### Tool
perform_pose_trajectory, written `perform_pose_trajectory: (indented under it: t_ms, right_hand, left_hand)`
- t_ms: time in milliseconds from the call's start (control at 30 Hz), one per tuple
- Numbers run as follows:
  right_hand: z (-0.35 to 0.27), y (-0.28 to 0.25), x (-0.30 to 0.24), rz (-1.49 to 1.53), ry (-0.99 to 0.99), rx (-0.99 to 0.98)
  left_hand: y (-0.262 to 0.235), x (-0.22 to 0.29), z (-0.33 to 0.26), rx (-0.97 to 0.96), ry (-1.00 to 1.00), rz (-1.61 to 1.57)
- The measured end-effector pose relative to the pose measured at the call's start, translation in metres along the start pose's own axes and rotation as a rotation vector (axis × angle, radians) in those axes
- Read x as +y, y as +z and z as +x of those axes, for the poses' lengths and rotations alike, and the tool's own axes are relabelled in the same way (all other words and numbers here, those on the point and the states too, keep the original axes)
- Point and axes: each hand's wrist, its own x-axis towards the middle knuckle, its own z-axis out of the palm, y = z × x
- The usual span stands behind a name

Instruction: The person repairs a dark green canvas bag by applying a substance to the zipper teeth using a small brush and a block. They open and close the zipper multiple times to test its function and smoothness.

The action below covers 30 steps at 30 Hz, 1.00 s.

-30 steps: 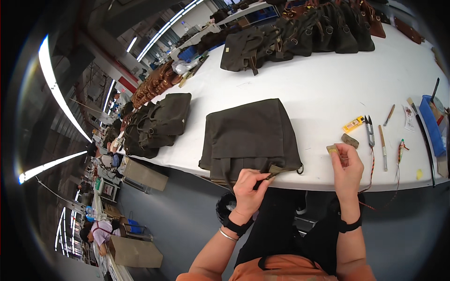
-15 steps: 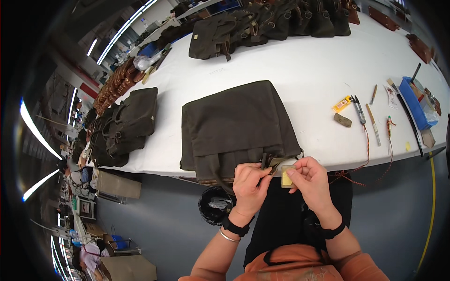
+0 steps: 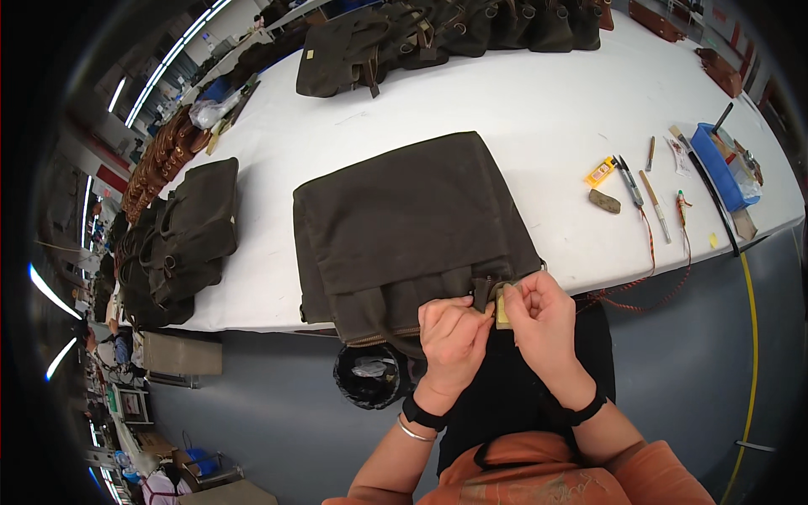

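A dark olive-brown bag (image 3: 404, 219) lies on its side at the table's front edge, its zipper and handles toward me. My left hand (image 3: 453, 341) is closed at the bag's near right corner, pinching a short dark strap end (image 3: 482, 295). Right beside it, my right hand (image 3: 543, 324) is closed with thumb and fingertips at the top of a small flat tag with a yellow face (image 3: 502, 311). The tag hangs close against the strap. My fingers hide how the two meet.
Several similar dark bags stand along the table's back (image 3: 454, 38) and left side (image 3: 189, 236). To the right lie a yellow box (image 3: 600, 172), a stone-like lump (image 3: 604, 201), snips (image 3: 629, 181), brushes and a blue tray (image 3: 721, 168). A black-lined bin (image 3: 368, 374) stands below the edge.
My right hand has brought the yellow-faced tag left and up against the strap; its fingertips now sit at the tag's top. My left hand keeps its pinch. The whole view has shifted somewhat.
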Motion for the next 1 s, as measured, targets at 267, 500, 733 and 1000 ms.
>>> perform_pose_trajectory:
  t_ms: [267,500,733,1000]
  right_hand:
    - [-0.008,0.0,0.0,0.02,0.031,-0.007]
    - [-0.021,0.001,0.004,0.01,0.003,-0.006]
    - [-0.013,-0.002,0.006,-0.108,-0.097,0.019]
    - [0.002,-0.005,0.002,-0.16,-0.168,-0.032]
  left_hand:
    - [-0.003,-0.001,0.0,-0.015,-0.003,-0.002]
    - [-0.003,0.0,0.0,-0.01,-0.008,-0.011]
    - [-0.002,0.003,-0.002,-0.019,-0.022,0.026]
    - [0.0,0.005,-0.001,-0.019,-0.036,0.033]
